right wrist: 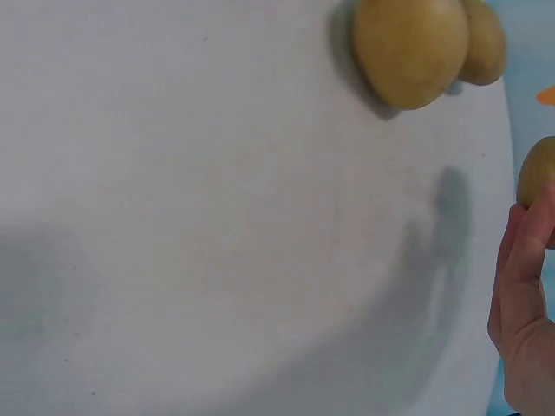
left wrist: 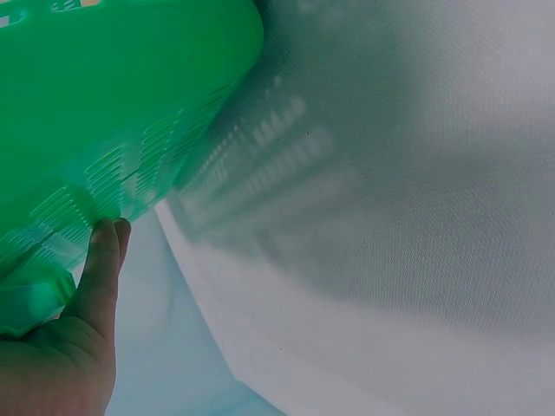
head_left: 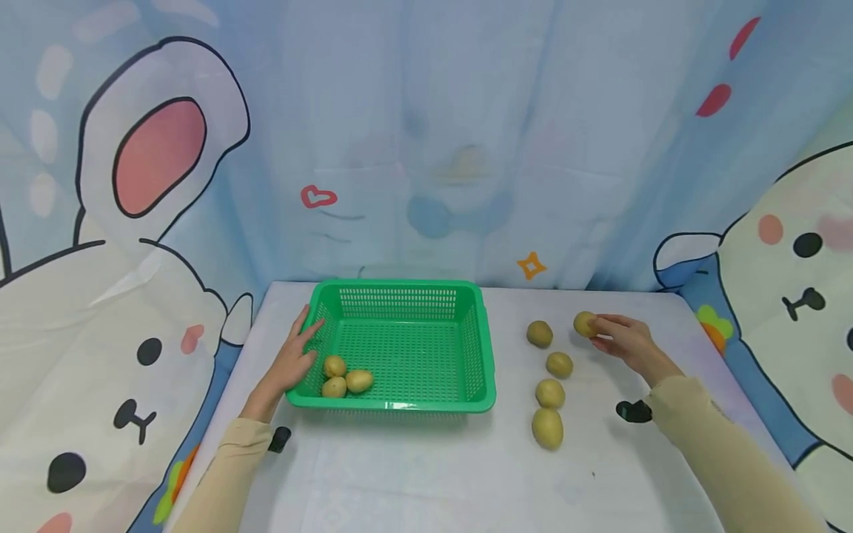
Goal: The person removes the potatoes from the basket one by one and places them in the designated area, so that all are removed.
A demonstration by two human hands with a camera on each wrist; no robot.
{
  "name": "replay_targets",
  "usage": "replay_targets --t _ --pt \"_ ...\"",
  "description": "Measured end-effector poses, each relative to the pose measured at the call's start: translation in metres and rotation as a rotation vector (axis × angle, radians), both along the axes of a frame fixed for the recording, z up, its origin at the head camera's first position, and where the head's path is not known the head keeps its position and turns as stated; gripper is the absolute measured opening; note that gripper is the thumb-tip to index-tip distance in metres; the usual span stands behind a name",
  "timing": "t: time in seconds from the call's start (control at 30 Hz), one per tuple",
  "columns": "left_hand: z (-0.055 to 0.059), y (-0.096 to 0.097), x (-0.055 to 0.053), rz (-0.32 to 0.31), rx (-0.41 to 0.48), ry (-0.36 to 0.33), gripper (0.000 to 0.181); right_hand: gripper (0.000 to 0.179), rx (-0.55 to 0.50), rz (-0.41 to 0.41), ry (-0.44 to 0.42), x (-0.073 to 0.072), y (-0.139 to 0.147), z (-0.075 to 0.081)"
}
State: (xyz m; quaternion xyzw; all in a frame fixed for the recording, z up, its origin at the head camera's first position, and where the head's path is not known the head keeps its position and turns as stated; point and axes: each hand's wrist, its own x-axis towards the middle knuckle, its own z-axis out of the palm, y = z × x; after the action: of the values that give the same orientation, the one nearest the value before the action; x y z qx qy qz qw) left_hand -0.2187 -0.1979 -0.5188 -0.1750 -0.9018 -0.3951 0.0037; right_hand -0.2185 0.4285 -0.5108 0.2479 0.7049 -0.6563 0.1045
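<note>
My left hand [head_left: 293,363] rests over the left rim of a green plastic basket [head_left: 400,406], its fingers straight and spread. In the left wrist view, straight fingers [left wrist: 102,264] touch the outside of the basket's slotted wall. Three small potatoes [head_left: 360,381] lie together in the basket's near left corner. At the right, my right hand [head_left: 626,342] pinches a potato [head_left: 583,323] by its fingertips, above the table. That potato is partly cut off at the edge of the right wrist view, where the hand [right wrist: 525,303] also shows.
Several potatoes stand in a rough line between basket and right hand, from a far one [head_left: 539,334] to a larger near one [head_left: 547,428]. Under everything is a white table [head_left: 413,474]. A printed blue curtain [head_left: 426,148] hangs behind the table's far edge.
</note>
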Motion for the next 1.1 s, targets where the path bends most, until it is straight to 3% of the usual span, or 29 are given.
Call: replay_targets --t 0.57,0.7,0.87,1.03,1.1 --pt "0.002 0.006 -0.001 -0.017 0.015 0.006 0.062 0.065 0.136 -0.037 -0.055 0.013 0.012 -0.028" --pt "0.001 0.005 0.000 -0.017 0.013 0.003 0.062 0.070 0.245 0.101 -0.074 0.014 0.013 -0.022" --pt "0.001 0.004 0.000 -0.012 0.005 -0.004 0.062 0.073 0.431 0.336 -0.086 0.009 0.014 0.000" --pt "0.001 0.001 -0.001 -0.011 0.004 0.001 0.062 0.069 0.587 0.536 -0.026 -0.007 0.005 0.026" --pt "0.001 0.000 0.000 -0.012 0.013 0.009 0.062 0.067 0.602 0.608 0.014 -0.013 -0.006 0.036"
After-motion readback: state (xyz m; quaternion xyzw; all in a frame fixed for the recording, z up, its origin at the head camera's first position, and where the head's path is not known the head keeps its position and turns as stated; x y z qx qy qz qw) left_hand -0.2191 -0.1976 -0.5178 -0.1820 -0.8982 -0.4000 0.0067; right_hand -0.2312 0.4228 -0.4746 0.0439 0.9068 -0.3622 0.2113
